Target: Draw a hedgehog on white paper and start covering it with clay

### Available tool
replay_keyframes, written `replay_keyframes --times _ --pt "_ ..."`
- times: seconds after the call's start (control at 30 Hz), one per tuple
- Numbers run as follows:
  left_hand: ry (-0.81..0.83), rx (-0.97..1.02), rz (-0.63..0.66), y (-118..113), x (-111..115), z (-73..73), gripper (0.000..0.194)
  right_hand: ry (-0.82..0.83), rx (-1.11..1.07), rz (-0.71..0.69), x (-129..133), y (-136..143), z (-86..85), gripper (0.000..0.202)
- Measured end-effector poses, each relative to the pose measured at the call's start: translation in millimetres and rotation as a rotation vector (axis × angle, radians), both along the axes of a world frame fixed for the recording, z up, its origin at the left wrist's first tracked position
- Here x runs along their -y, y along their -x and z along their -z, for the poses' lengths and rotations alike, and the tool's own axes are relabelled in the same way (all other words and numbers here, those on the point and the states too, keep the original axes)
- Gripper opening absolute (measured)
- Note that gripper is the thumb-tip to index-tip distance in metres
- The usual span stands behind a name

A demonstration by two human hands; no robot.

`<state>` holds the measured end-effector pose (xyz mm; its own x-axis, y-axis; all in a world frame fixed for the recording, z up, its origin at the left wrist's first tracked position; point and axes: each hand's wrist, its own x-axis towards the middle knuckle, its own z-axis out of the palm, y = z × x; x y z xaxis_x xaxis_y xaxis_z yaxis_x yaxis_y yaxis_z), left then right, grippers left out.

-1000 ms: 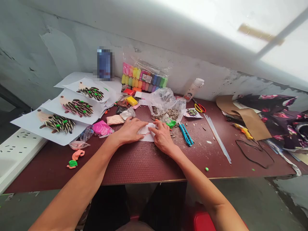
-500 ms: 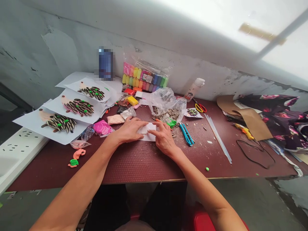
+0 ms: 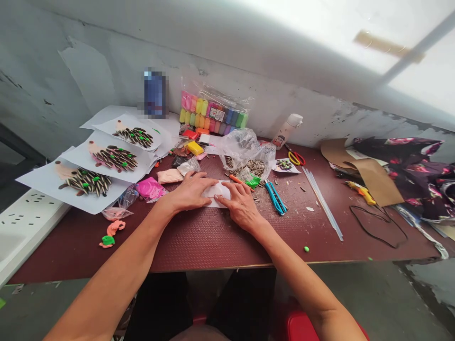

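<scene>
A small piece of white paper (image 3: 217, 203) lies on the table in front of me, with a flat white patch (image 3: 213, 190) on it that looks like soft clay. My left hand (image 3: 192, 190) rests at the paper's left edge, fingers stretched and apart. From the right, my right hand (image 3: 241, 201) reaches over the paper, its thumb at the white patch and its fingers extended. Just beyond those fingers shows an orange stick-shaped thing (image 3: 236, 179), partly hidden. Sunflower seeds (image 3: 254, 168) spill from a clear plastic bag (image 3: 238, 144) behind the hands.
Paper sheets with seed hedgehogs (image 3: 88, 180) lie left, near a white power strip (image 3: 24, 222). Pink clay (image 3: 151, 189) and a pack of coloured clay (image 3: 213, 113) are around. To the right are a teal cutter (image 3: 275, 198), scissors (image 3: 295, 157), glue sticks (image 3: 323, 203) and a glue gun (image 3: 360, 192).
My right hand's fingers have shifted slightly and lie flatter over the paper, uncovering more of the orange stick. My left hand stays nearly where it was.
</scene>
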<state>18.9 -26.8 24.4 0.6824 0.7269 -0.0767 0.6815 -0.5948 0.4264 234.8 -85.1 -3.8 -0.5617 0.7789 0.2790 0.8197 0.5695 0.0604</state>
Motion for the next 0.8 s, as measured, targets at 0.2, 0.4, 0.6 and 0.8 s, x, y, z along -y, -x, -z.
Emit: replay_keyframes --times 0.2,0.4,0.6,0.8 --pt "0.010 0.008 0.004 2.0 -2.0 1.7 0.061 0.062 -0.118 0.053 2.5 -1.4 -1.4 0.035" --pt "0.026 0.009 0.030 4.8 -2.6 1.7 0.063 0.064 -0.156 0.035 1.8 4.7 -2.5 0.041" --pt "0.076 -0.021 0.041 6.7 -1.9 -3.3 0.065 0.077 -0.027 -0.019 -0.6 13.5 -4.5 0.040" --pt "0.096 -0.035 0.037 7.1 -2.4 -5.9 0.066 0.105 -0.014 0.012 1.2 11.6 -3.7 0.035"
